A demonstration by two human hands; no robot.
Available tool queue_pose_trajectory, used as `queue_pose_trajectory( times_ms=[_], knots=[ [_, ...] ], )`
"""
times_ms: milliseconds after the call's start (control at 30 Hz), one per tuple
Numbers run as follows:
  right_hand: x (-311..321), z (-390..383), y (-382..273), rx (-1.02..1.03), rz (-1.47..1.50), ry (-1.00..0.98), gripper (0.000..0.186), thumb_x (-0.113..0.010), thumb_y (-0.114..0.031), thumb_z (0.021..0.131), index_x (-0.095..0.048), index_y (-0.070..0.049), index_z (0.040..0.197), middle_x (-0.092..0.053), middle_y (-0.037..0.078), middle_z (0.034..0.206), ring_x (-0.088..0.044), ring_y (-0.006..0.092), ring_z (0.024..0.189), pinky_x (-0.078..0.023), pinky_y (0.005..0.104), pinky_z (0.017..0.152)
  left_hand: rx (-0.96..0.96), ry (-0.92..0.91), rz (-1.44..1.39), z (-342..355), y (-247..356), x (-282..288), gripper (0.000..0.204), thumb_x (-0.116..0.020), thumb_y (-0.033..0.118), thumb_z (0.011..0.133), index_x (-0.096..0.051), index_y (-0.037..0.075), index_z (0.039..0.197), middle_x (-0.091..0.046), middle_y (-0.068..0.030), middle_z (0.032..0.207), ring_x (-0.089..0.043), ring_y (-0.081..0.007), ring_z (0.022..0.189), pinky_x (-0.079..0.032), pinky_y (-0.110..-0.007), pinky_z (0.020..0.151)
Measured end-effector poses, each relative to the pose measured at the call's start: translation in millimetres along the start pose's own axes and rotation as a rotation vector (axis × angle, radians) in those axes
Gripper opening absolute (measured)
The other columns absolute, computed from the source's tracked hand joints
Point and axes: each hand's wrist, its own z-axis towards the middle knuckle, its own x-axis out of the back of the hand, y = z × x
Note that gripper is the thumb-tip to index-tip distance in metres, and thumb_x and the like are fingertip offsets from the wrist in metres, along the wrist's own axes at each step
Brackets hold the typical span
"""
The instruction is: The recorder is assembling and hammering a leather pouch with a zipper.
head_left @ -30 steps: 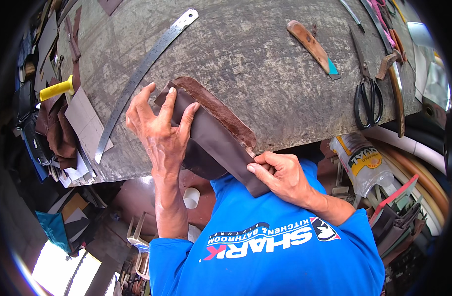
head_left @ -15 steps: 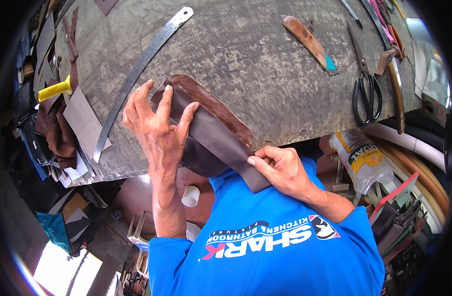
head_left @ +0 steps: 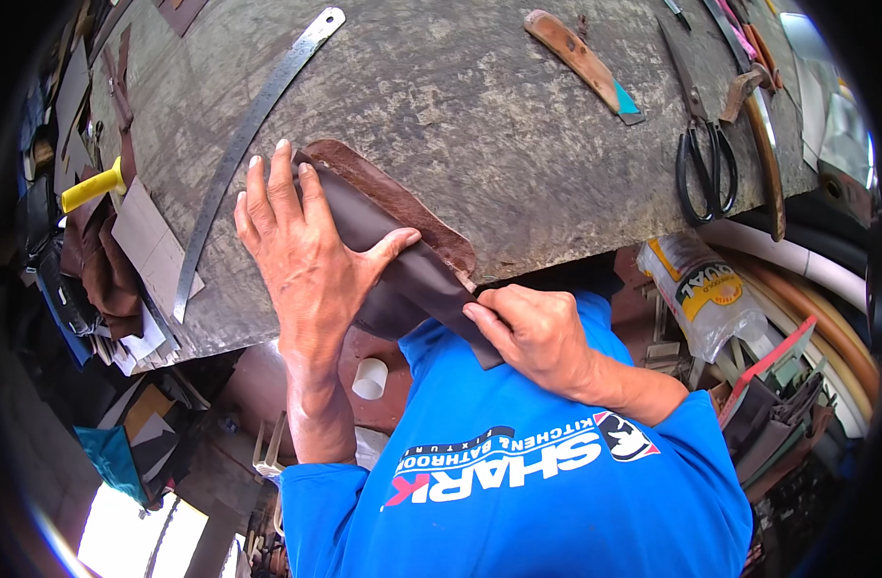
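A dark brown piece of leather lies at the near edge of the workbench, its lower part hanging over the edge toward my blue shirt. Under its far side shows a reddish-brown leather piece with a rounded corner. My left hand rests spread over the far left end of the dark leather, the thumb stretched along its surface. Thumb and bent fingers of my right hand pinch the leather's right edge, close to the corner of the reddish-brown piece; the fingertips are partly hidden.
A steel ruler lies left of my hands on the worn workbench. Toward the right are a wooden-handled knife, black-handled scissors and a hammer. A yellow-handled tool and leather scraps crowd the left edge.
My left hand has flattened onto the leather, its thumb reaching further right. The right hand has tightened its pinch at the edge. The whole view has shifted slightly.
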Motion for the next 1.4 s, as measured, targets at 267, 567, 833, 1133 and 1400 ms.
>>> queue_pose_trajectory(
  times_ms=[267,567,833,1133,1400],
  knots=[
    [3.5,-6.2,2.4,-0.103,0.034,-0.093,0.031,-0.075,-0.01,0.088,-0.058,-0.001,0.112,-0.069,0.012,0.074,-0.07,0.029,0.063,-0.054,0.0388,0.053,-0.006,0.013,-0.008,-2.6,-0.3,-4.3,0.108,-0.079,0.072,0.061,-0.059,-0.012,0.125,-0.045,-0.0216,0.147,-0.034,-0.0416,0.142,-0.026,-0.058,0.116],
    [-4.2,-6.6,24.6,0.191,-0.047,-0.13,0.059,-0.074,-0.009,0.086,-0.055,-0.007,0.141,-0.056,0.006,0.066,-0.063,0.0224,0.058,-0.05,0.0383,0.05,0.006,0.006,-0.028,-1.1,0.6,-5.7,0.11,-0.08,0.072,0.06,-0.059,-0.013,0.126,-0.044,-0.021,0.148,-0.034,-0.0415,0.142,-0.027,-0.058,0.116],
    [7.4,-4.7,15.0,0.189,-0.234,-0.252,0.064,-0.072,-0.016,0.088,-0.051,-0.012,0.148,-0.046,0.004,0.061,-0.056,0.0196,0.053,-0.048,0.0372,0.049,0.054,0.036,-0.065,-5.2,-2.8,-9.8,0.106,-0.086,0.066,0.058,-0.06,-0.01,0.128,-0.045,-0.0214,0.149,-0.034,-0.0406,0.144,-0.025,-0.056,0.116],
    [14.6,1.0,4.5,0.261,-0.452,-0.28,0.059,-0.072,-0.019,0.088,-0.055,-0.011,0.144,-0.045,0.004,0.066,-0.054,0.0183,0.058,-0.046,0.0349,0.053,0.162,0.249,-0.146,-1.9,-16.4,-22.5,0.047,-0.084,0.036,0.077,-0.075,0.005,0.11,-0.048,-0.0176,0.145,-0.033,-0.0405,0.143,-0.025,-0.056,0.116],
    [13.4,17.7,-1.0,0.393,-0.438,-0.211,0.04,-0.07,-0.013,0.087,-0.065,-0.003,0.125,-0.047,0.006,0.076,-0.055,0.0211,0.069,-0.047,0.0351,0.058,0.215,0.368,-0.225,12.7,-27.6,-25.3,0.021,-0.082,0.027,0.08,-0.08,0.015,0.097,-0.058,-0.0109,0.139,-0.04,-0.0363,0.141,-0.027,-0.051,0.116]
  ],
)
